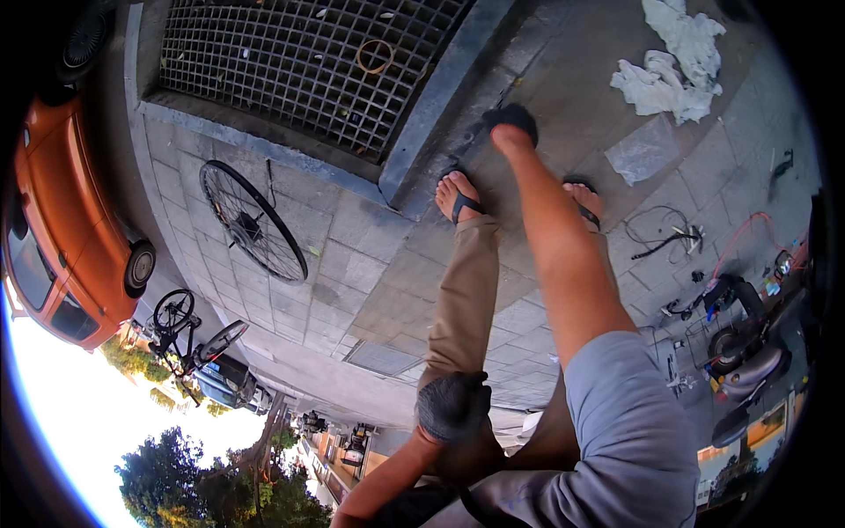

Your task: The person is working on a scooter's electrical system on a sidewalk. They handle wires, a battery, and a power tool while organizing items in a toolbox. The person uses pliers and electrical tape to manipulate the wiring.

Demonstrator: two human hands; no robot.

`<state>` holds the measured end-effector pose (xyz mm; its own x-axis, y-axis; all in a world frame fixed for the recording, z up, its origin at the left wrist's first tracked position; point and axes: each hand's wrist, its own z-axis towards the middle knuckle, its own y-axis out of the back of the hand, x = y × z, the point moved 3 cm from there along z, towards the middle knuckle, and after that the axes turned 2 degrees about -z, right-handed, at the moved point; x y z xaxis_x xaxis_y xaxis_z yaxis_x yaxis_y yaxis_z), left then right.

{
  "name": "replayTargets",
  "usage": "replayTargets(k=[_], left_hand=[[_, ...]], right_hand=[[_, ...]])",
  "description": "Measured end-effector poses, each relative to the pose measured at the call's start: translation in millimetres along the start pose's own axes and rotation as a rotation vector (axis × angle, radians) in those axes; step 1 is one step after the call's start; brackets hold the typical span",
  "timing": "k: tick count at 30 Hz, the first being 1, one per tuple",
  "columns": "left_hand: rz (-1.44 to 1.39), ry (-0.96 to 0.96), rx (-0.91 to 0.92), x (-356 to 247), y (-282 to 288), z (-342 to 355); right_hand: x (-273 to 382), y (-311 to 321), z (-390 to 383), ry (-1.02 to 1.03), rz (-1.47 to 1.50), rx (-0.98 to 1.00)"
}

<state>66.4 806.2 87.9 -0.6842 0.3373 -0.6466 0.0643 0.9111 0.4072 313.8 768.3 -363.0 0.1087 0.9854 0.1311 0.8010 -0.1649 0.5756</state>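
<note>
My left hand point(452, 407) wears a dark grey knit glove and lies over my bent knee in brown trousers point(462, 290). Its fingers look curled in, and nothing shows in them. My right arm stretches far out toward the pavement, and the right hand point(512, 123), in a dark glove too, is beside a raised stone kerb point(414, 163). The fingers of that hand are dark and blurred, so what they touch or hold does not show. Just below it stands my sandalled foot point(458, 195), and the other foot point(584, 202) is to the right.
A bicycle wheel point(253, 222) lies on the paving at left, below a metal grating point(308, 70) with a ring point(375, 56) on it. White cloths point(673, 66), a clear plastic sheet point(642, 150), cables point(669, 236) and a scooter point(744, 370) are at right. An orange car point(75, 211) and a bicycle point(189, 339) stand at left.
</note>
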Motion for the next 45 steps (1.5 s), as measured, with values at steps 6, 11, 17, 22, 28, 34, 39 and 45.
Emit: replayTargets(k=[6,11,17,22,28,34,39,45], left_hand=[[0.128,-0.119,0.007,-4,-9,2],[0.284,-0.207,0.211,1,9,-14],[-0.210,0.554,0.466,-12,51,-35],[-0.154,0.646,0.200,-17,89,-38],[0.027,0.647,0.047,-40,77,-64],[0.278,0.289,0.273,-195,-83,-95],[0.268,0.044,0.491,-321,-265,-94],[0.343,0.019,0.592,-403,-428,-106]], right_hand=[[-34,64,-209,0.293,0.028,0.254],[-116,124,-355,-0.024,0.470,0.184],[-198,157,-469,-0.295,0.969,0.278],[-287,109,-508,-0.104,0.764,0.147],[-391,122,-584,-0.540,1.373,0.182],[-552,159,-653,-0.476,1.603,0.023],[-677,149,-707,-0.426,1.621,-0.242],[-773,139,-742,-0.734,2.021,-0.246]])
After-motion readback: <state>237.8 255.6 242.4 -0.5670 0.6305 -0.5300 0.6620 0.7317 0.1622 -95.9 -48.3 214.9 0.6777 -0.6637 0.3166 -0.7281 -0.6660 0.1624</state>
